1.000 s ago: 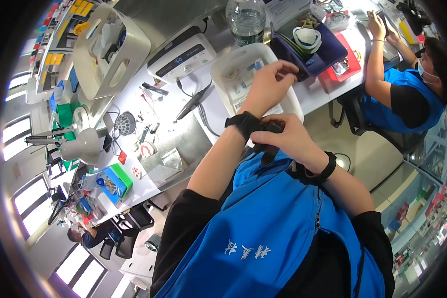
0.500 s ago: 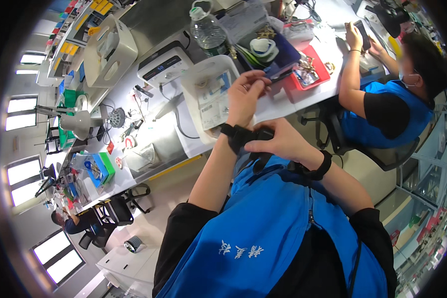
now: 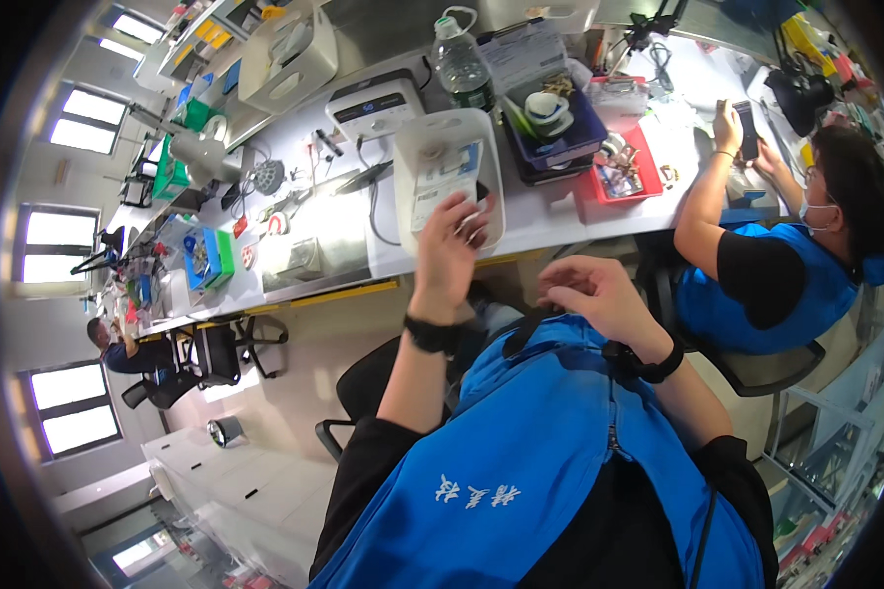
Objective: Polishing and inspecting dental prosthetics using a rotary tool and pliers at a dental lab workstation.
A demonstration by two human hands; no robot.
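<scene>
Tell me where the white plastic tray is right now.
In the head view the white plastic tray sits on the grey workbench, just beyond the left hand, which reaches its near edge, left of the stacked blue and red trays.

Bench (image 3: 550,218) front edge free, white tray (image 3: 449,175) blocks centre, red tray (image 3: 619,183) rt

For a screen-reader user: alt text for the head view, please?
The person's left hand reaches to a white plastic tray on a cluttered workbench, while the right hand hovers empty above their blue vest. A seated co-worker holds a phone.
</scene>
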